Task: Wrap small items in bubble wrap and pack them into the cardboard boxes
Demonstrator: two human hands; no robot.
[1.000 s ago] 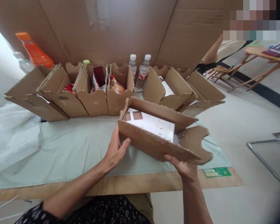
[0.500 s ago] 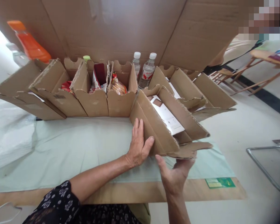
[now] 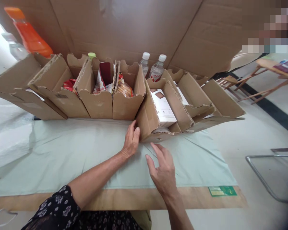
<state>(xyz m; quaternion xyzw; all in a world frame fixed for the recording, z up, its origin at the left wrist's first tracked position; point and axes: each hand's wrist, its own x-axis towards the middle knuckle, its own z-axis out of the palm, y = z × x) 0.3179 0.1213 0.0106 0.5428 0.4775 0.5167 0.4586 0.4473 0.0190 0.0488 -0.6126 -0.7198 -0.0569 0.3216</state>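
Note:
Right of the middle stands an open-topped cardboard bin (image 3: pixel 147 123), turned slightly and sticking out in front of its neighbours. Inside it lies a white box (image 3: pixel 164 110) with brown pictures on top. My left hand (image 3: pixel 131 140) rests against the bin's left lower side, fingers stretched and pointing away from me. Just in front of the bin's near edge, my right hand (image 3: pixel 162 166) hovers over the cloth with thumb and fingers apart, holding nothing. Left of this bin is another cardboard bin (image 3: pixel 127 107) with a packet of sticks (image 3: pixel 125 88) in it.
More cardboard bins run to both sides, some with red packets (image 3: pixel 70 85). Behind them stand clear bottles (image 3: pixel 157 68) and an orange bottle (image 3: pixel 31 36), before a tall cardboard panel (image 3: pixel 124 28). Green cloth (image 3: pixel 86 153) covers the table; a green card (image 3: pixel 222 191) lies at its edge.
The bin with the white box has moved back and left and now sits lower, closer to the row. My right hand has let go of its front edge; my left hand still touches its side.

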